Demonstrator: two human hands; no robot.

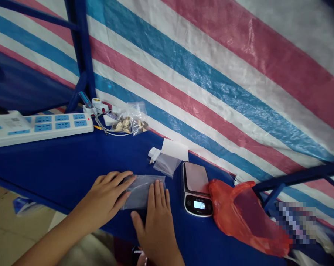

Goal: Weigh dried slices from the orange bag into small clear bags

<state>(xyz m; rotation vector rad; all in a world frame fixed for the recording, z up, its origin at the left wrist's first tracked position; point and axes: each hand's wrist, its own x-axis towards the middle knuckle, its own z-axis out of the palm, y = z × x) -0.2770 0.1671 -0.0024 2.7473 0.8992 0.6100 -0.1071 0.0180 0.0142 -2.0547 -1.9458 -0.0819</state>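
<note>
A clear plastic bag [140, 192] lies flat on the blue table [72, 162] in front of me. On its left edge rest the fingers of my left hand [108, 199], stretched and slightly apart. My right hand [157, 221] lies palm down across the bag's right side, fingers straight and thumb held out. To the right of that hand stands a digital kitchen scale [197, 188] with its display lit and nothing on its plate. Behind the bag are another clear bag [167, 165], a white card [174, 149] and a white plug adapter [154, 154].
A red plastic bag [225, 210] sits against the scale's right side. At the back left are a white power strip [64, 127], cables, a screwdriver [85, 99] and clear bags holding pale and brown pieces [125, 125]. A striped tarp [183, 92] walls the table's far side.
</note>
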